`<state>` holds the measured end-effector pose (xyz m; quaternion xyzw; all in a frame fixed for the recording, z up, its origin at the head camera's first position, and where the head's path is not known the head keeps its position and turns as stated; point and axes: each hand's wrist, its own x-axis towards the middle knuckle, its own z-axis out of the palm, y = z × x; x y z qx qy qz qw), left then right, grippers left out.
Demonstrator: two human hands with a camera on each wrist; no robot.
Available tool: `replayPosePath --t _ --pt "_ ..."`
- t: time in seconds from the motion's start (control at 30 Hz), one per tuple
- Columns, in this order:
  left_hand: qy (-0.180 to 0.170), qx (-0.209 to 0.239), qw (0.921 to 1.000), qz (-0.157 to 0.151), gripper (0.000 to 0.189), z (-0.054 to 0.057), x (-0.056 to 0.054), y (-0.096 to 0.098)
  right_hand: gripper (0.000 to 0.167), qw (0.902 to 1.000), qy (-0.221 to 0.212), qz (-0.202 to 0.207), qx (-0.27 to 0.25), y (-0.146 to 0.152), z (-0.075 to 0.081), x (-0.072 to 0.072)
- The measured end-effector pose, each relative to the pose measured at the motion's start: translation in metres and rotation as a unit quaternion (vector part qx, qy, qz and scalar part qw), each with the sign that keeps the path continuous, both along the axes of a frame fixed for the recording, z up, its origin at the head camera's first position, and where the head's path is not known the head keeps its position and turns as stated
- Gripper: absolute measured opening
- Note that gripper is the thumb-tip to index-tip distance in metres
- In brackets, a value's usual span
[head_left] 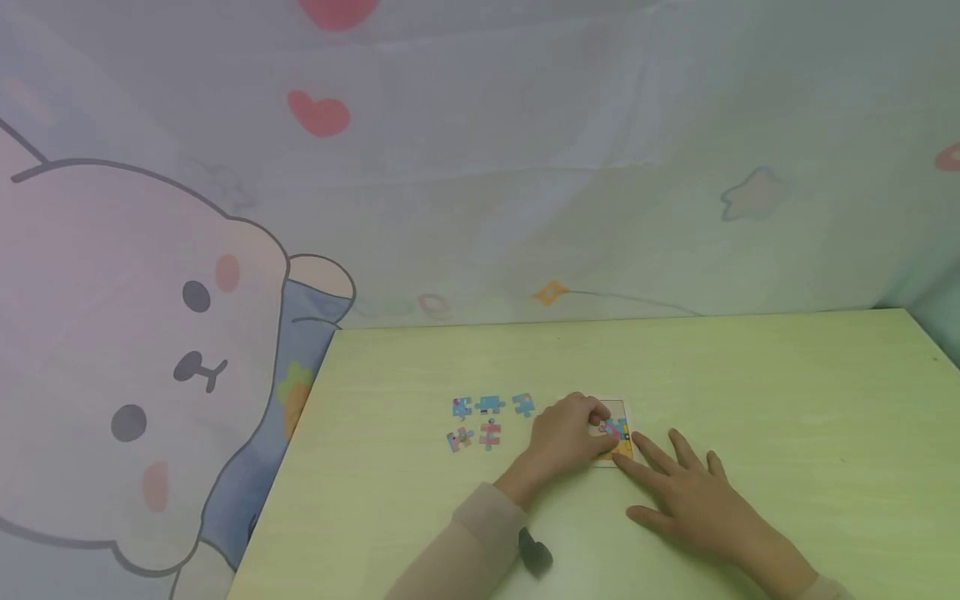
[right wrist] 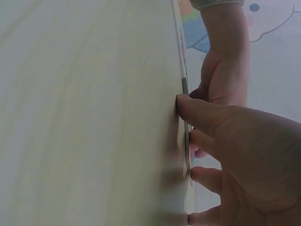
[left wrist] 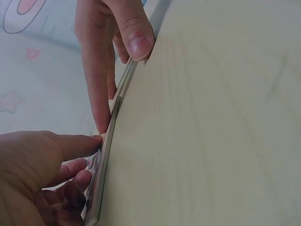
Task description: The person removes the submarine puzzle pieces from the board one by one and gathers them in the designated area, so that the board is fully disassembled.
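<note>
A small square puzzle tray with a pale border lies on the table, with a few colourful pieces, yellow, blue and pink, in its right part. My left hand reaches over its left side. Thumb and curled fingers pinch a pink-and-blue puzzle piece low over the tray, and the hand hides much of the board. In the left wrist view the thumb comes down at the tray's edge. My right hand lies with fingers spread and relaxed, two fingertips touching the tray's lower right edge.
Several loose puzzle pieces lie in two rows left of the tray. A small black object shows beside the left sleeve. The pale wooden table ends at a cloth backdrop with printed cartoons behind it.
</note>
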<state>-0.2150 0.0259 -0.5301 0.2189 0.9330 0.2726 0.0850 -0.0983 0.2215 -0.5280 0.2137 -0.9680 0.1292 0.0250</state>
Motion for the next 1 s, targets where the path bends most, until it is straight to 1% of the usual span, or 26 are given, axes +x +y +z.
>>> replayPosePath --t 0.17,0.4,0.57,0.8,1.0 --pt "-0.009 0.014 0.9998 0.007 0.030 0.000 0.000 0.001 0.062 1.0000 -0.006 -0.001 -0.002 0.000 0.001 0.000" --pt "-0.008 0.040 0.9991 0.005 0.027 0.004 0.004 0.001 0.061 1.0000 -0.006 -0.003 0.000 0.000 0.000 0.000" --pt "-0.010 0.063 0.9980 0.003 0.021 0.004 0.005 -0.001 0.061 1.0000 -0.003 -0.002 -0.002 0.000 0.000 0.000" --pt "-0.021 0.103 0.9943 0.019 0.017 0.006 0.004 -0.004 0.061 1.0000 -0.004 0.001 -0.001 0.000 0.001 -0.001" --pt "-0.033 0.135 0.9899 0.028 0.020 0.013 0.007 -0.014 0.061 1.0000 -0.007 -0.001 -0.002 0.000 0.001 0.000"
